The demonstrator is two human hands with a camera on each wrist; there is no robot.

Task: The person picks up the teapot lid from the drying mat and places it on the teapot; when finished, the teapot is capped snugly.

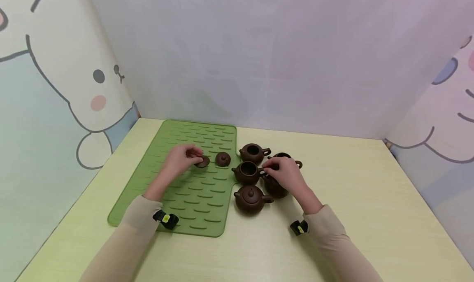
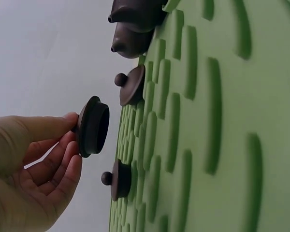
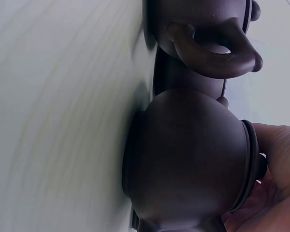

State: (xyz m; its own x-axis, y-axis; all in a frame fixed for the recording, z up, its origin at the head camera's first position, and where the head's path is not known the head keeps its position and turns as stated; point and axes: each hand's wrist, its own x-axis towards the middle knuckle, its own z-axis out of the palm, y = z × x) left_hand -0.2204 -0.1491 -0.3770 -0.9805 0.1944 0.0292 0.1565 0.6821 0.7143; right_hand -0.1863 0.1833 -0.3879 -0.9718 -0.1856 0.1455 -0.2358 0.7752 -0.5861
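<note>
My left hand [image 1: 180,158] pinches a dark brown teapot lid [image 2: 88,126] by its knob. That lid is tilted just above the green mat [image 1: 189,210], its hollow rim facing the mat in the left wrist view. Two more lids rest on the mat there, a nearer lid [image 2: 121,180] and a farther lid [image 2: 133,86]. At the right, my right hand [image 1: 284,174] holds the knob of a lid [image 3: 251,166] seated on a brown teapot [image 3: 188,154]. The hand partly hides this teapot in the head view.
Left of that teapot stand a lidded teapot [image 1: 249,201] and two lidless teapots, a middle teapot [image 1: 244,175] and a back teapot [image 1: 252,154]. Another teapot [image 1: 283,154] shows partly behind my right hand. The pale wooden table [image 1: 355,199] meets fabric walls behind and at the sides.
</note>
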